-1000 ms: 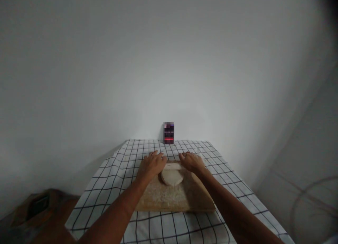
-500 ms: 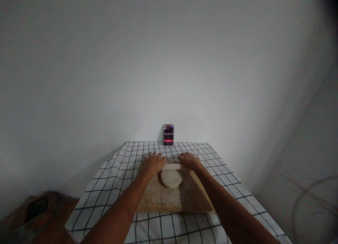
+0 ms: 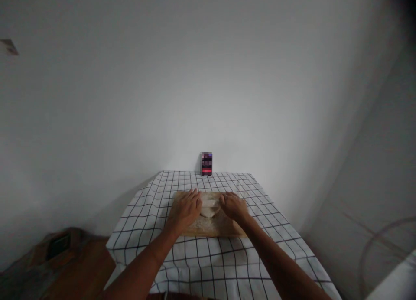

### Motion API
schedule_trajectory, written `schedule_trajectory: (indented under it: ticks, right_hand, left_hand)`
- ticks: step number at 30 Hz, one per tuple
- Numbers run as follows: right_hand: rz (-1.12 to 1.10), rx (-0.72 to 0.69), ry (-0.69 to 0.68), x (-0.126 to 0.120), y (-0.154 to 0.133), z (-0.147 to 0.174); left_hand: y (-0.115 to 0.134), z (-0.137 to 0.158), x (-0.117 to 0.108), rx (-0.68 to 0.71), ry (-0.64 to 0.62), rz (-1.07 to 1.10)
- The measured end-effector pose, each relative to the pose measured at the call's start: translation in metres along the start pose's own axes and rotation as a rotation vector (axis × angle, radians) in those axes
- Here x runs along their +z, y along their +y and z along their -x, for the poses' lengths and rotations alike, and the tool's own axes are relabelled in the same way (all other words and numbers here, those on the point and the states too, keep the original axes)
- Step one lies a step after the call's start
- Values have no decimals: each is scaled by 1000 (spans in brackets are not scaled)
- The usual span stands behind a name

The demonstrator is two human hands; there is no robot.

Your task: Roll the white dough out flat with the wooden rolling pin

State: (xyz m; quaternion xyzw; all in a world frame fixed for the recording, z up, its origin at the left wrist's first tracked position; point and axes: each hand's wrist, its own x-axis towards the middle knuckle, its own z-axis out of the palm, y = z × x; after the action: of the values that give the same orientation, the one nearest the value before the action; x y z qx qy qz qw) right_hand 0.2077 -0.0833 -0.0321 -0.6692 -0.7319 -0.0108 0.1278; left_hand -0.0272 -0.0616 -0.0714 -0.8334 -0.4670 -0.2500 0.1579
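A: Where is the dough [image 3: 209, 212] sitting?

B: It is lying on the board [image 3: 212, 229], with the pin [image 3: 210, 203] resting across it and pale dough showing on the near side

A: And the hands?

B: The left hand [image 3: 189, 207] is lying palm-down over the pin's left end, fingers stretching forward and spreading slightly; the right hand [image 3: 233, 204] is covering the right end the same way, its fingers a little bent. The palms' undersides are staying hidden

A: What is the board resting on?

B: A cloth [image 3: 201, 265], which is covering the table and hanging over its near edge. At the far end a dark, blurred-out upright thing [image 3: 206, 164] is standing by the wall [image 3: 208, 96]. A brown object [image 3: 58, 246] is sitting low on the left, too dim for naming, and a faint curved band [image 3: 362, 265] is showing at the lower right

A: What is differing from half a second ago?

B: The pin is crossing the dough now; then it was lying at the dough's far edge. The view is taking in more cloth before the board, and a small patch [image 3: 10, 47] is appearing high on the left wall area

A: Textures?

B: The dough is looking smooth and rounded, the pin straight and pale, the wooden board floury, the white cloth wrinkling under its dark grid
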Motion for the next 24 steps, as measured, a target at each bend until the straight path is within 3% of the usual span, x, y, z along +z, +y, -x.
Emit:
schedule_trajectory:
  ticks: [5, 9, 15, 20, 24]
  right_hand:
    - [-44, -30, -2, 1, 3, 18]
    - [-59, -49, -25, 1, 6, 20]
    - [-24, -24, -58, 7, 5, 0]
    - [-1, 33, -53, 12, 5, -33]
    - [-36, 59, -104, 20, 13, -61]
  left_hand:
    - [25, 17, -40, -115, -144, 34]
    - [40, 20, -52, -194, -246, 68]
    - [32, 1, -42, -207, -236, 56]
    - [10, -30, -27, -126, -247, -10]
    - [-5, -60, -11, -187, -296, -17]
